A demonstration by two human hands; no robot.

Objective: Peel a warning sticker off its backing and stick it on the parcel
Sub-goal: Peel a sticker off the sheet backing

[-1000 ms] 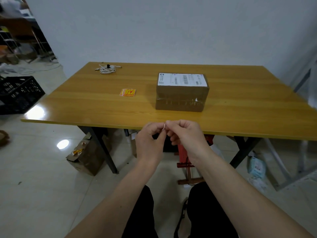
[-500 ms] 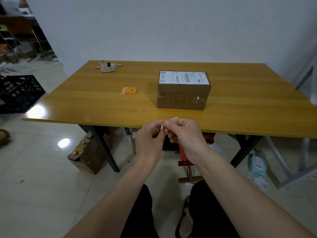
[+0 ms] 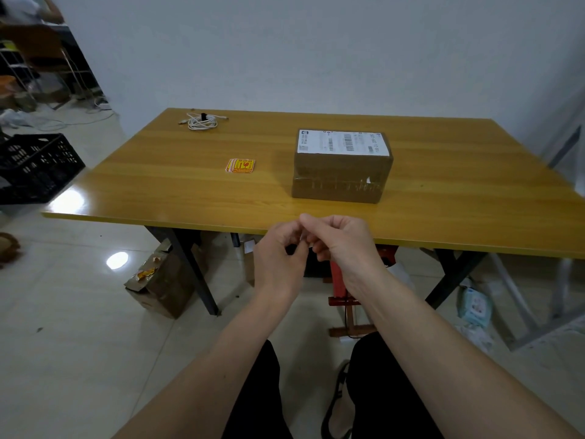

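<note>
A brown cardboard parcel (image 3: pixel 342 172) with a white shipping label on top stands on the wooden table (image 3: pixel 459 201), right of the middle. To its left lies a small stack of red and yellow warning stickers (image 3: pixel 240 165). My left hand (image 3: pixel 277 258) and my right hand (image 3: pixel 343 245) meet at the table's near edge, in front of the parcel. Their fingertips pinch the same small thin pale piece (image 3: pixel 304 239), which looks like a sticker on its backing. The fingers hide most of it.
A coiled white cable (image 3: pixel 202 122) lies at the table's far left corner. A black crate (image 3: pixel 31 166) stands on the floor to the left. Under the table sit an open cardboard box (image 3: pixel 161 280) and a red wooden frame (image 3: pixel 340 280).
Both hands have risen slightly toward the table edge and stay pinched together. The right fingers have shifted over the left fingertips. Nothing on the table has moved.
</note>
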